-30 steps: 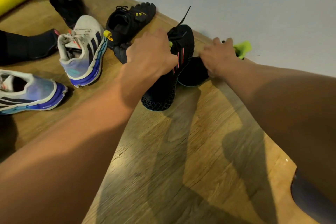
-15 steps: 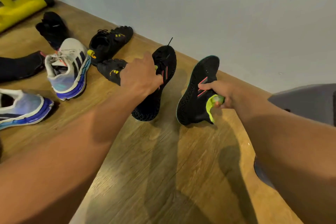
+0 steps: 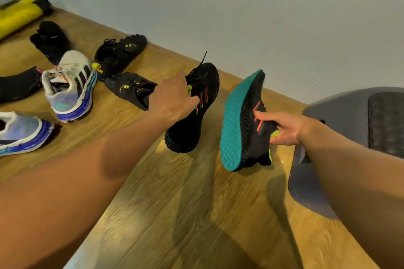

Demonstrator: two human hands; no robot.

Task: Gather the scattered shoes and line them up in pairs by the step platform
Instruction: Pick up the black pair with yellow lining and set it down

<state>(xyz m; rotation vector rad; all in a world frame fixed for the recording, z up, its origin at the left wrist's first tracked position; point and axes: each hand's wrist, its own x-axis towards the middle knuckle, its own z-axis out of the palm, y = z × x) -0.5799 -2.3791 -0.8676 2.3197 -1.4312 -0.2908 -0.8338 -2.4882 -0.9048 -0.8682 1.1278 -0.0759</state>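
Observation:
My left hand [image 3: 172, 100] grips a black sneaker with red stripes [image 3: 194, 120] by its collar, lifted off the wooden floor. My right hand [image 3: 284, 129] holds its mate [image 3: 244, 124] tilted on its side, teal sole facing left, just left of the grey step platform [image 3: 341, 116]. On the floor to the left lie two black toe shoes [image 3: 119, 52] [image 3: 131, 89], a white and blue sneaker [image 3: 72, 85], a second one [image 3: 21, 133] at the left edge, and two black sock-like shoes [image 3: 50, 39] [image 3: 17, 85].
A pale wall [image 3: 218, 11] runs along the far side, close behind the shoes. A yellow and black roll [image 3: 19, 15] lies at the top left. Bare wooden floor [image 3: 196, 214] stretches in front of the platform.
Both hands have lifted the black sneakers and carried them right towards the grey platform. The right-hand shoe has turned so its teal sole shows.

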